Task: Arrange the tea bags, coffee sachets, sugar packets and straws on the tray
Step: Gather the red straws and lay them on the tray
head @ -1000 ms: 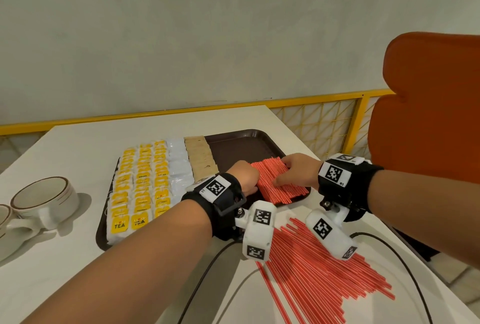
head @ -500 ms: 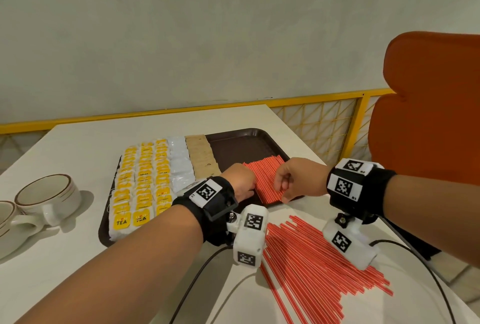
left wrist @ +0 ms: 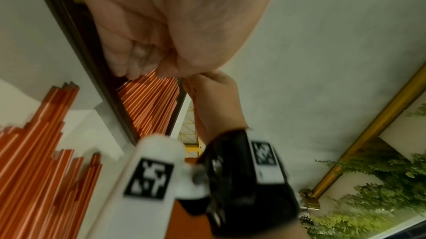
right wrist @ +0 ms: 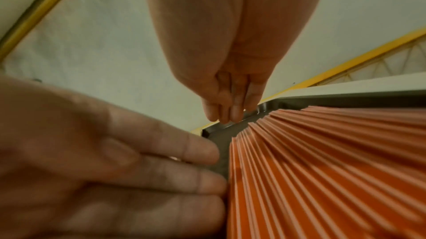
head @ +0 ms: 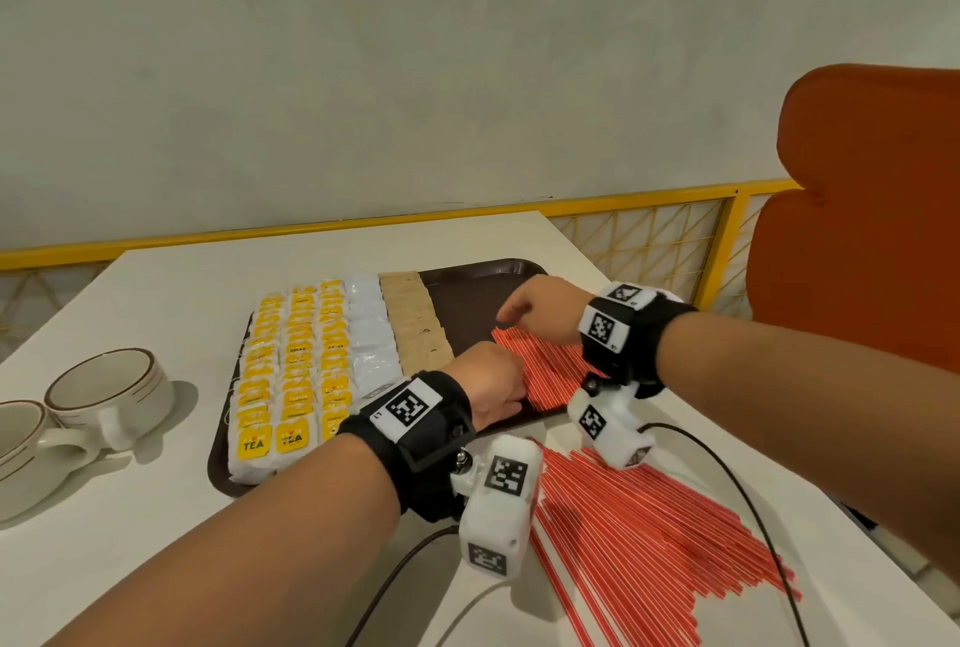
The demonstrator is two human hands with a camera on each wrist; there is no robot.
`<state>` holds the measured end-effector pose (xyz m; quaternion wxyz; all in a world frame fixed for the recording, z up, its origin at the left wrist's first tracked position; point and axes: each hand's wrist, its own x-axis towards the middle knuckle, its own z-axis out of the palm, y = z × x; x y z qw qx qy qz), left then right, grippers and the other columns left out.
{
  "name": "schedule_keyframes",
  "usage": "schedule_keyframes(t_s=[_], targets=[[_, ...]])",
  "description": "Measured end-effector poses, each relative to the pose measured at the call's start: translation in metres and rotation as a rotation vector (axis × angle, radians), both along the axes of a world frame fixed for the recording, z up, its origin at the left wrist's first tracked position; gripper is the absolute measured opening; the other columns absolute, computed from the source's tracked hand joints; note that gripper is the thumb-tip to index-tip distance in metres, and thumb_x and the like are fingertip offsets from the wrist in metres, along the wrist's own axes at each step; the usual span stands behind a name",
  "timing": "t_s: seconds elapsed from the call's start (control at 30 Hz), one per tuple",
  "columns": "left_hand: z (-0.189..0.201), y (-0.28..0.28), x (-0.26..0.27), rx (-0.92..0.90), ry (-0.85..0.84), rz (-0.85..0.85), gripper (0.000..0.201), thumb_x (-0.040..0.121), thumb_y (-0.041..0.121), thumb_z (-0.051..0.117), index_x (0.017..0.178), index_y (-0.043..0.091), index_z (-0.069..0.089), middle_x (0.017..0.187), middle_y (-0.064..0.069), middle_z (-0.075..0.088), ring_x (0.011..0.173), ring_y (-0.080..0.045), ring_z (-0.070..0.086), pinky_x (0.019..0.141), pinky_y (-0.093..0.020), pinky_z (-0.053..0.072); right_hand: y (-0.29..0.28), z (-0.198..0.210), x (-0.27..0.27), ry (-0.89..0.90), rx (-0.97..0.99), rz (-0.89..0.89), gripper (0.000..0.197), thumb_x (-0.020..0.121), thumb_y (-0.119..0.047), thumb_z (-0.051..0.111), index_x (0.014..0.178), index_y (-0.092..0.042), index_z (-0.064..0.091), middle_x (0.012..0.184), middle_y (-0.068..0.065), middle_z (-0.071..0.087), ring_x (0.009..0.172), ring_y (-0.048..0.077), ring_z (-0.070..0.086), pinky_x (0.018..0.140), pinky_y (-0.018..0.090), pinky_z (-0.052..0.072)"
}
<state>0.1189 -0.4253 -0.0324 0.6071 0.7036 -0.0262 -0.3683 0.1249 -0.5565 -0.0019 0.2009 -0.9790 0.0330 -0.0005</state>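
Observation:
A dark brown tray holds rows of yellow tea bags, white sachets and brown sugar packets. A flat layer of red straws lies on the tray's right part. My left hand presses straight fingers against the left side of that layer. My right hand reaches over to the straws' far ends, with its straight fingers pointing down at the tray floor there. Neither hand holds anything. More red straws lie loose on the table in front of the tray.
Two cream cups stand at the table's left edge. An orange chair is at the right, behind a yellow rail. Black cables trail over the loose straws.
My right hand has left the near right side of the straw layer and moved forward to its far end. My left hand stays at the layer's left side.

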Motion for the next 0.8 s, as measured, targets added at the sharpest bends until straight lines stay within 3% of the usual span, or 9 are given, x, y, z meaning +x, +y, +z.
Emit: schedule_keyframes(t_s=[0.07,0.17,0.23,0.4,0.53,0.67,0.8], targets=[[-0.004,0.002,0.000,0.006,-0.042,-0.037,0.017,0.097,0.000,0.041,0.103,0.007,0.056,0.105,-0.011,0.056,0.087,-0.014,0.055,0.086,-0.027,0.046,0.009,-0.003,0.014,0.066,-0.111,0.042,0.038,0.093,0.002,0.046,0.124,-0.010,0.064,0.131,0.003,0.061,0.124,0.015,0.053,0.102,0.024,0.040],[-0.009,0.004,-0.001,0.003,-0.085,-0.076,0.026,0.094,-0.005,0.042,0.080,0.016,0.050,0.086,-0.002,0.053,0.075,-0.010,0.053,0.079,-0.028,0.049,0.016,-0.008,0.027,0.134,-0.240,0.101,0.039,0.093,0.001,0.045,0.127,-0.009,0.062,0.135,0.005,0.058,0.127,0.019,0.050,0.103,0.025,0.036],[-0.009,0.005,0.000,0.005,-0.087,-0.101,0.028,0.094,-0.004,0.043,0.079,0.019,0.049,0.085,-0.001,0.053,0.076,-0.011,0.054,0.083,-0.030,0.049,0.017,-0.010,0.032,0.151,-0.279,0.109,0.038,0.094,0.000,0.045,0.127,-0.008,0.061,0.134,0.006,0.058,0.126,0.021,0.051,0.103,0.025,0.035],[-0.006,0.005,-0.002,-0.008,-0.078,-0.108,0.029,0.094,-0.004,0.041,0.078,0.019,0.047,0.083,0.000,0.051,0.075,-0.010,0.052,0.077,-0.027,0.049,0.012,-0.013,0.034,0.143,-0.287,0.126,0.037,0.093,0.001,0.046,0.123,-0.009,0.065,0.131,0.005,0.061,0.124,0.019,0.052,0.103,0.024,0.036],[-0.005,0.008,-0.003,-0.015,-0.090,-0.092,0.029,0.096,-0.007,0.037,0.079,0.014,0.050,0.082,-0.002,0.051,0.079,-0.013,0.053,0.084,-0.030,0.045,0.008,-0.012,0.031,0.133,-0.288,0.152,0.038,0.093,0.001,0.045,0.124,-0.010,0.065,0.132,0.005,0.060,0.125,0.019,0.052,0.105,0.026,0.037],[-0.004,0.008,-0.003,-0.013,-0.114,-0.080,0.029,0.095,-0.003,0.041,0.078,0.019,0.047,0.080,0.002,0.051,0.070,-0.008,0.052,0.067,-0.022,0.048,0.007,-0.012,0.030,0.140,-0.287,0.171,0.041,0.092,0.003,0.044,0.127,-0.011,0.062,0.134,0.005,0.058,0.126,0.019,0.051,0.106,0.027,0.037],[-0.004,0.009,0.001,0.014,-0.114,-0.061,0.028,0.095,-0.003,0.041,0.077,0.016,0.049,0.080,0.000,0.052,0.071,-0.009,0.052,0.070,-0.023,0.048,-0.001,0.002,0.021,0.053,-0.181,0.148,0.038,0.092,0.000,0.047,0.123,-0.014,0.064,0.127,0.000,0.063,0.116,0.012,0.057,0.101,0.025,0.043]])
